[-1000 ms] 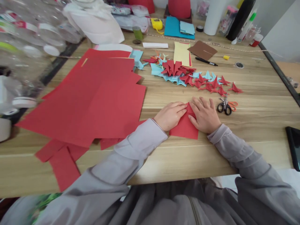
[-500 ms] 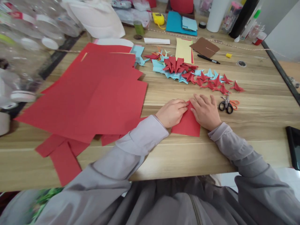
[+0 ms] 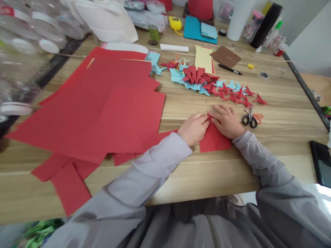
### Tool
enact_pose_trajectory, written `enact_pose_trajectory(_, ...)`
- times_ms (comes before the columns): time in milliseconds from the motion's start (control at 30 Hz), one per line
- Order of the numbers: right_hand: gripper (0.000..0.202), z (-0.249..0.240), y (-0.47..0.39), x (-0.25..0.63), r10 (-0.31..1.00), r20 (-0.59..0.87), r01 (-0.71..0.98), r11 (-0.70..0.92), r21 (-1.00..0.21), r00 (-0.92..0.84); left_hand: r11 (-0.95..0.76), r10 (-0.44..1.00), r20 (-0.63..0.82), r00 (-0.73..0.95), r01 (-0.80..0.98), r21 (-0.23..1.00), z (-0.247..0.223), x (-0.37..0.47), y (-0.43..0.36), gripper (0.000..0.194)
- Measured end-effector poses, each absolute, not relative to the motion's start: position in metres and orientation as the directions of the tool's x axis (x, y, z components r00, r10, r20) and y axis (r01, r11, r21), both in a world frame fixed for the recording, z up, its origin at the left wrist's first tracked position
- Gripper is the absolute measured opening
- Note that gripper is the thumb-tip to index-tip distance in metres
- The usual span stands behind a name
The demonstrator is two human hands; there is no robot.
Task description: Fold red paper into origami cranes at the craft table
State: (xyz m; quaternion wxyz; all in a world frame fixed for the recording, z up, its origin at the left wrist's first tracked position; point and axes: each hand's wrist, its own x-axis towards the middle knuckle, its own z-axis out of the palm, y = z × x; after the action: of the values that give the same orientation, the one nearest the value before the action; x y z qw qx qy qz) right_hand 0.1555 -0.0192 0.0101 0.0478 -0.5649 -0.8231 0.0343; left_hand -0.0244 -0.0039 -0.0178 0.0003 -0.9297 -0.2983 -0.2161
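A small red sheet of paper (image 3: 215,142) lies flat on the table between my hands, its top part covered by my fingers. My left hand (image 3: 194,129) is closed, with curled fingertips pinching the upper left edge of that sheet. Across its upper right side rests my right hand (image 3: 227,122), fingers stretched out and lying flat, their tips close to the left fingertips. To the right are scissors with black handles (image 3: 249,120) and an orange-handled pair (image 3: 259,118). Beyond my hands sit several folded paper cranes, red (image 3: 239,92) and light blue (image 3: 231,85).
Large red sheets (image 3: 103,103) cover the table's left side, with red strips (image 3: 71,187) near the front edge. Farther back lie yellow paper (image 3: 203,59), brown paper (image 3: 226,57), a black pen (image 3: 230,69) and a tape measure (image 3: 175,23). A dark device (image 3: 322,162) sits far right.
The small red sheet has turned slightly, its lower edge swinging right. Both hands have shifted a little with it, and the right fingers now lie closer together. The camera view has tilted slightly.
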Motion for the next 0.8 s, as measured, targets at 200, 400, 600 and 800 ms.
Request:
enact_pose_trajectory(200,0.04,-0.005,-0.021,0.154,0.929,0.147,0.924,0.36,-0.131,-0.341,-0.821,0.547,0.42,0.724,0.561,0.103,-0.015,-0.03,-0.003,0.031)
enact_pose_trajectory(400,0.041,-0.006,-0.02,0.156,0.92,0.2,0.91,0.373,-0.182,-0.337,-0.82,0.547,0.392,0.74,0.567,0.074,-0.013,-0.031,-0.002,0.032)
enact_pose_trajectory(600,0.036,-0.007,-0.021,0.155,0.915,0.212,0.903,0.383,-0.195,-0.342,-0.81,0.561,0.341,0.754,0.585,0.04,-0.013,-0.033,-0.002,0.036)
enact_pose_trajectory(800,0.035,-0.008,-0.02,0.154,0.913,0.222,0.895,0.389,-0.22,-0.343,-0.835,0.534,0.301,0.79,0.549,0.037,-0.015,-0.037,0.004,0.034)
